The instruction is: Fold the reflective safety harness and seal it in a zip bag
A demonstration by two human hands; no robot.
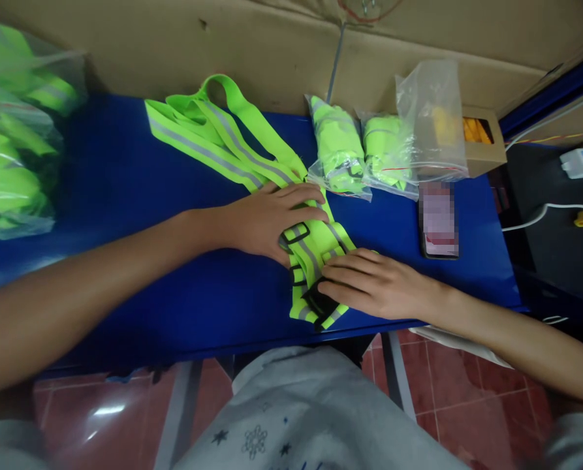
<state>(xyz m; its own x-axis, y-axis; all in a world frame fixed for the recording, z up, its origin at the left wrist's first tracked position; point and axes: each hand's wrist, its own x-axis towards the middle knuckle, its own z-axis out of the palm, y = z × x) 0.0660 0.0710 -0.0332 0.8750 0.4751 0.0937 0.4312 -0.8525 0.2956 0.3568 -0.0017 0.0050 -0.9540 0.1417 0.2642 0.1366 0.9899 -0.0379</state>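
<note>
A fluorescent yellow-green reflective vest of elastic straps with grey stripes lies on the blue table. Its far end spreads in loose loops, while the near end is gathered in a folded bundle with black buckles and a black patch. My left hand grips the upper part of the bundle, fingers curved over the straps and thumb partly hidden at the side. Closed over the lower right of the bundle is my right hand, its fingertips by the black patch and its thumb out of sight.
Two clear bags of folded yellow-green straps stand at the back, beside an upright clear plastic bag and a cardboard box. A phone lies to the right. More bagged straps are piled at left. Cardboard lines the back.
</note>
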